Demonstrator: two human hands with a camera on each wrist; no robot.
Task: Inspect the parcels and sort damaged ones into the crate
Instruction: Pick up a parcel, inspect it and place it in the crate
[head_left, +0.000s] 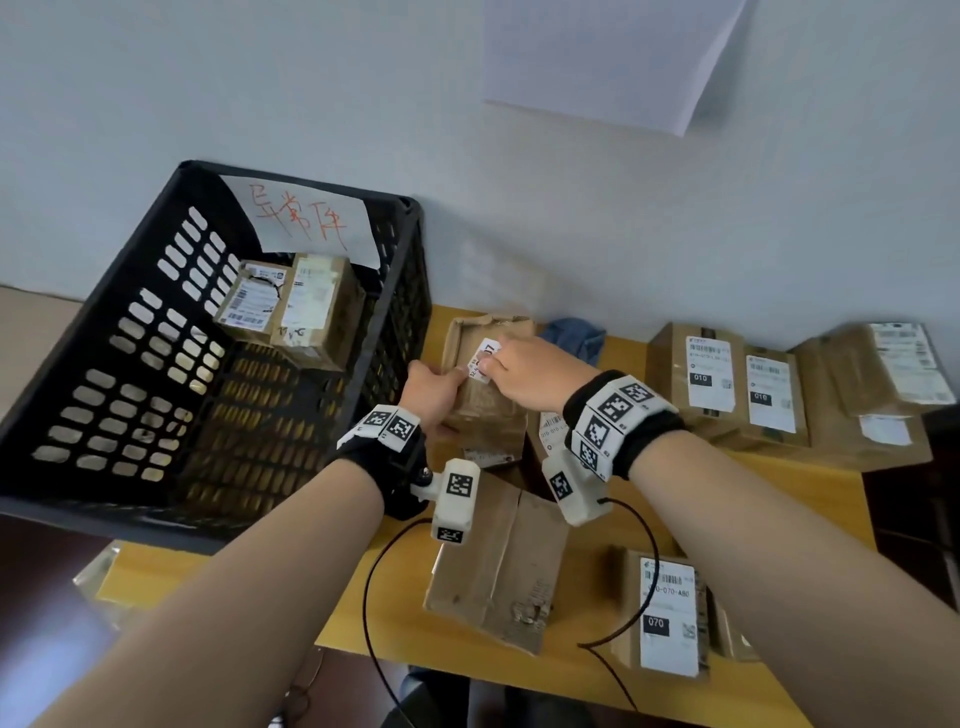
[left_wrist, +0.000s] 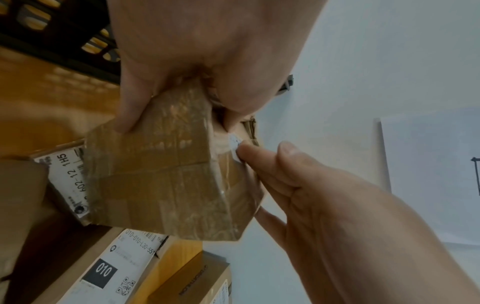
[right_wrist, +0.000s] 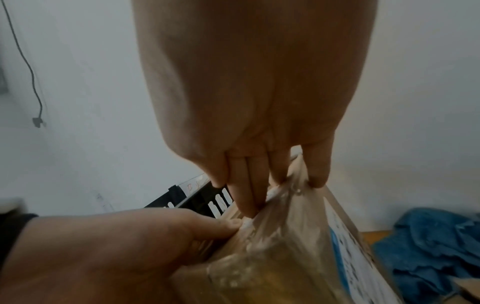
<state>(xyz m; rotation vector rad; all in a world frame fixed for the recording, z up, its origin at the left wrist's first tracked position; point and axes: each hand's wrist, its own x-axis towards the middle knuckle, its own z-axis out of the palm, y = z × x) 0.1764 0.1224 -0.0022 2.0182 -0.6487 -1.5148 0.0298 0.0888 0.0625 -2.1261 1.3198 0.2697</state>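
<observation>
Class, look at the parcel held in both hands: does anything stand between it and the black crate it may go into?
Nothing visible does. The parcel, held by the left hand and right hand, sits just beside the crate, whose open top is unobstructed.

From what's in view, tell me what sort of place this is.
Probably a small parcel-sorting desk in an office-like room: labelled cardboard parcels lie on a wooden table against a plain wall, beside a black crate with a handwritten sign.
</observation>
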